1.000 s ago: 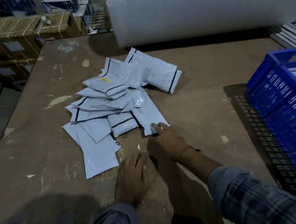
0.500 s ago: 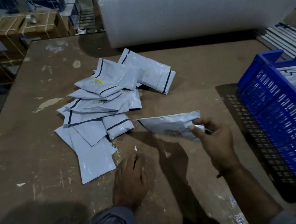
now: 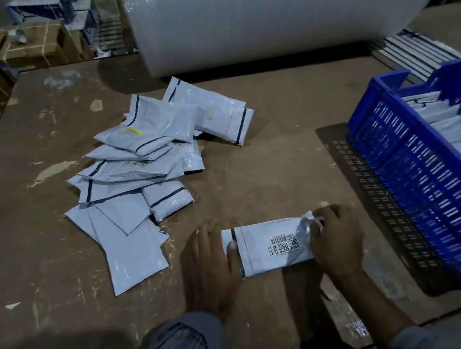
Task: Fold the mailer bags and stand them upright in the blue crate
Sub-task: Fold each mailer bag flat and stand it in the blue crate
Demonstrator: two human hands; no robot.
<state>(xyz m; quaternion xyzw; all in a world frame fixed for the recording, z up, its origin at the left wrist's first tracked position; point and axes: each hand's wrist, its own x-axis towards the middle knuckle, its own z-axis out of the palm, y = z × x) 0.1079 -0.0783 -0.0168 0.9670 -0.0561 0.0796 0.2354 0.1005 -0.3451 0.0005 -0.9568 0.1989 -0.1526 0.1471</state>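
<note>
Flat between both hands, mailer bag [image 3: 268, 247] shows barcode label [image 3: 283, 243].

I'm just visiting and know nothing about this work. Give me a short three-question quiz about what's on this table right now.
1. True or false: the blue crate already holds some mailer bags standing on edge.
2. Which side of the table is the loose pile of mailer bags on: A) the person's left, B) the person's right, C) inside the crate?
3. Fill in: the mailer bag with the barcode label lies flat while the left hand presses one end with its ____ and the right hand grips the other end.

Key: 1 true; 2 A; 3 thumb.
</note>
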